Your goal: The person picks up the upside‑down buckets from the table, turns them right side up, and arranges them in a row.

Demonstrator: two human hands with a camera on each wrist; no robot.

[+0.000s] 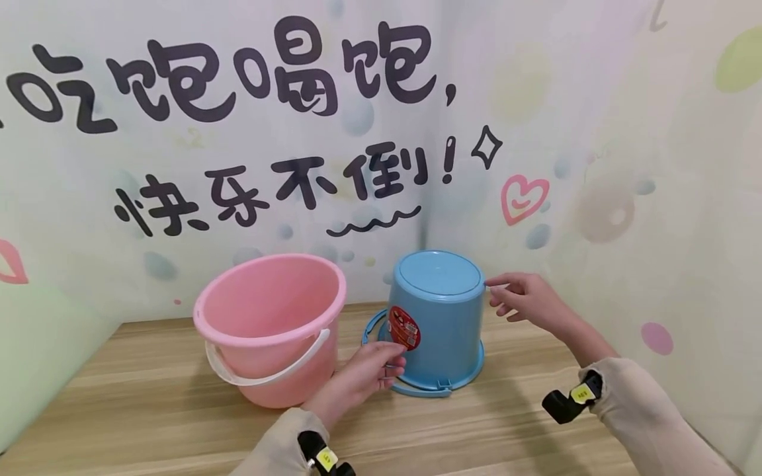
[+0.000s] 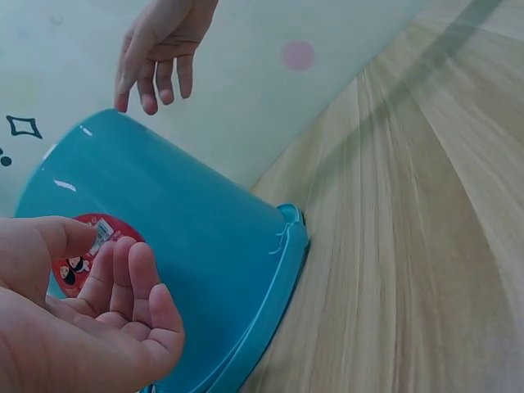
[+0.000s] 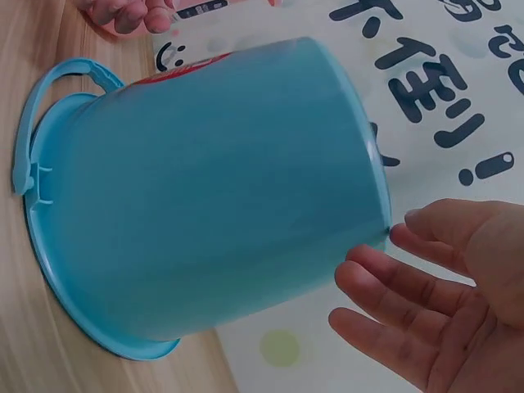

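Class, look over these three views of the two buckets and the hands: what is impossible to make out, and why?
Inside of the blue bucket: hidden in all views; it stands upside down.
Floor of the pink bucket: hidden in the head view by its near wall.
Small print on the red sticker: too small in the head view; partly covered by the left hand in the left wrist view.
Rest of that hand: cut off by the right wrist view's top edge.

Behind the table's (image 1: 149, 396) far edge, the backdrop (image 1: 470, 59) carries dark Chinese lettering: the upper line (image 1: 239, 69) reads "吃饱喝饱," and the lower line (image 1: 300, 182) reads "快乐不倒!". On the blue bucket (image 1: 446, 330), toward that edge, a round red label (image 1: 404, 328) faces the near left corner, its print too small to read. Yellow stickers (image 1: 581, 394) on the black wrist mounts (image 1: 559, 407) bear illegible marks.
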